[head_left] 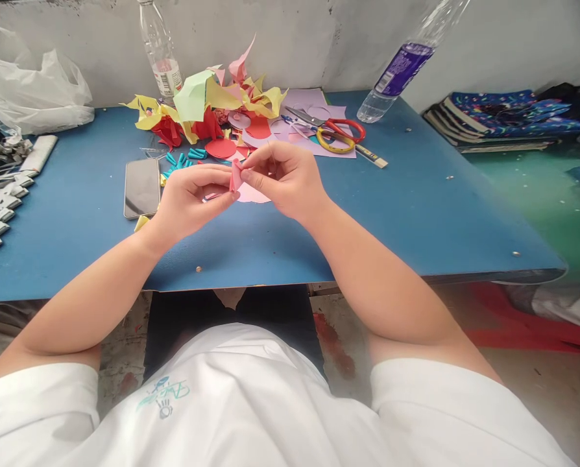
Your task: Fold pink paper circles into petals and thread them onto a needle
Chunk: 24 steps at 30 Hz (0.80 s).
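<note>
A small folded piece of pink paper (236, 175) is held up over the blue table (387, 220) between both hands. My left hand (193, 194) pinches it from the left, fingers behind and thumb at its lower edge. From the right, my right hand (287, 178) grips its upper edge between thumb and index finger. Under the hands lies a pale pink paper piece (253, 193), partly covered. Just behind the left hand are several small teal paper rolls (176, 161). Red paper circles (220, 148) lie beyond the fingers.
A phone (142, 188) lies left of my left hand. Crumpled coloured paper (193, 97), scissors (336, 133) and a utility knife (372, 155) sit toward the wall. Two plastic bottles (161, 58) (397, 71) stand at the back. A white bag (37, 84) fills the left corner.
</note>
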Each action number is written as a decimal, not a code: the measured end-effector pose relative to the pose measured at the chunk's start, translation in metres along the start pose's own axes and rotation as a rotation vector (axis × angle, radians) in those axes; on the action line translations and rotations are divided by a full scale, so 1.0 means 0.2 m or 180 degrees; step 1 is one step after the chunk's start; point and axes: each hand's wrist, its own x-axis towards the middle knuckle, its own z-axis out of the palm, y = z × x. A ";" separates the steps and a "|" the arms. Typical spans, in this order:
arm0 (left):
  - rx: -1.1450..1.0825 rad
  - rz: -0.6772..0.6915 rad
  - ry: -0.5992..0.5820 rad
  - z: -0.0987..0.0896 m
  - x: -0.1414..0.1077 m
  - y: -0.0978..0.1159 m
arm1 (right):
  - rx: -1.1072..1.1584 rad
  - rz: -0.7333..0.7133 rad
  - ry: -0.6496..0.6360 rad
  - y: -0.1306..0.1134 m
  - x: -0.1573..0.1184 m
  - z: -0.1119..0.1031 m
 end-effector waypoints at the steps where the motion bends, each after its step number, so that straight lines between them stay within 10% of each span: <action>1: 0.0187 0.0093 0.0032 0.00 0.00 0.00 | -0.0002 -0.0001 0.0043 -0.01 0.00 0.00; 24: 0.1014 0.0829 0.0185 -0.02 0.00 -0.03 | 0.0037 -0.0008 0.0037 -0.07 -0.03 0.00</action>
